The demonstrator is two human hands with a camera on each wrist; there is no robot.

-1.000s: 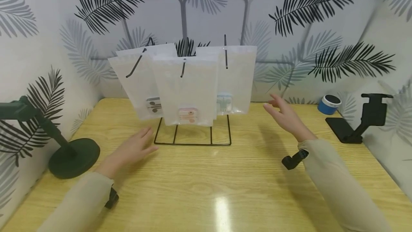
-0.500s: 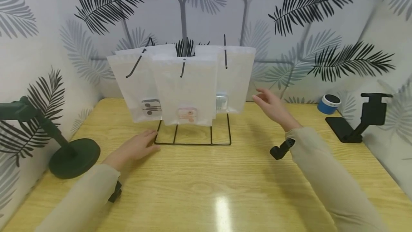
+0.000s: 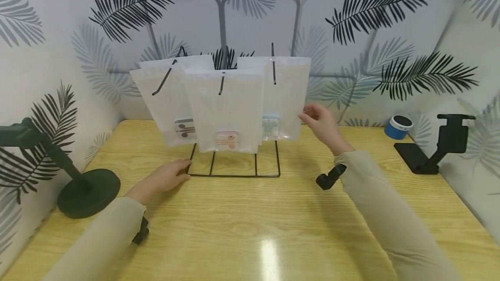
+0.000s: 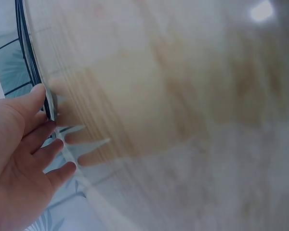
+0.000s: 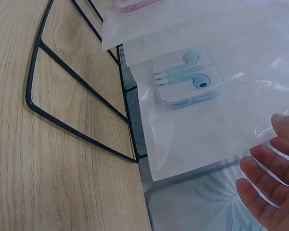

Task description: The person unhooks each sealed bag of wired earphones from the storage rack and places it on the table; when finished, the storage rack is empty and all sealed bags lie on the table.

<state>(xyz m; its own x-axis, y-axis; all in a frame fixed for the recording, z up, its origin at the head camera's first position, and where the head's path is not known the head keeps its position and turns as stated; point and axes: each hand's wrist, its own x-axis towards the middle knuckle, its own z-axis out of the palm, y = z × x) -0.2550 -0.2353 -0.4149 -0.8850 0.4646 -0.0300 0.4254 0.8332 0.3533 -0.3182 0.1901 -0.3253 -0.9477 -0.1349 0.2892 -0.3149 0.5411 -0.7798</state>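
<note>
A black wire display rack (image 3: 234, 176) stands on the wooden table, with white translucent plastic bags hanging from its hooks. My right hand (image 3: 322, 125) pinches the side edge of the right bag (image 3: 287, 94); in the right wrist view the thumb lies over the bag and fingers behind it. Inside it shows a clear case of pale blue earphones (image 5: 189, 77). The front bag (image 3: 222, 107) holds pink earphones (image 3: 227, 140), the left bag (image 3: 166, 103) dark ones (image 3: 185, 128). My left hand (image 3: 164, 177) touches the rack's left base corner, fingers fairly straight, fingertips on the tabletop (image 4: 183, 96).
At the left stands a dark green lamp (image 3: 89, 192). A blue round container with a black top (image 3: 398, 127) and a black folding stand (image 3: 433, 151) are at the far right. Leaf-patterned wall covering (image 3: 258, 12) rises behind the rack.
My right hand has moved left from beside the rack to the right bag's edge and taken hold of it. My left hand has shifted slightly onto the rack's base corner. The bags swayed slightly.
</note>
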